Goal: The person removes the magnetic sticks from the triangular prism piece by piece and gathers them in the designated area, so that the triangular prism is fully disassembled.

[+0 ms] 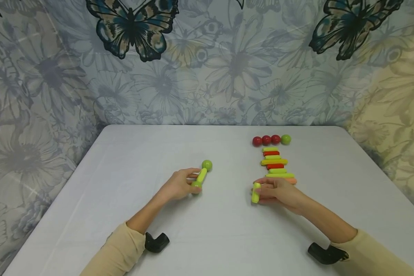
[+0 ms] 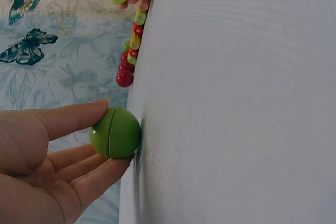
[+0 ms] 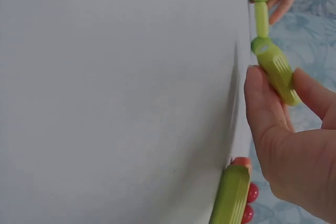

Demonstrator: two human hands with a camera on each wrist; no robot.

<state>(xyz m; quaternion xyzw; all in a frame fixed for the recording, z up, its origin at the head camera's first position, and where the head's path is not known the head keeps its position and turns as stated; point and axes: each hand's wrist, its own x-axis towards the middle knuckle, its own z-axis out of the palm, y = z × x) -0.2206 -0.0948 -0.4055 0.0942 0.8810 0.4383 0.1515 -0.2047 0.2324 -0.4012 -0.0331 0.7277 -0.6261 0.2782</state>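
Note:
My left hand (image 1: 178, 185) pinches a green ball (image 1: 196, 185) between thumb and fingers, close over the white table. From that ball a short yellow-green rod (image 1: 201, 175) runs to a second green ball (image 1: 207, 165) farther back. A seam circles the gripped ball (image 2: 116, 134) in the left wrist view. To the right, my right hand (image 1: 281, 193) holds another yellow-green rod (image 1: 256, 193) by its side, between thumb and fingers. In the right wrist view this rod (image 3: 278, 74) shows ridges along its length and a round mark at its end.
Several yellow-green, red and yellow rods (image 1: 274, 162) lie in a column beyond my right hand, an orange rod (image 1: 291, 180) nearest it. Behind them three red balls (image 1: 266, 140) and a green ball (image 1: 285, 139) form a row. The white table (image 1: 158, 145) meets a patterned wall.

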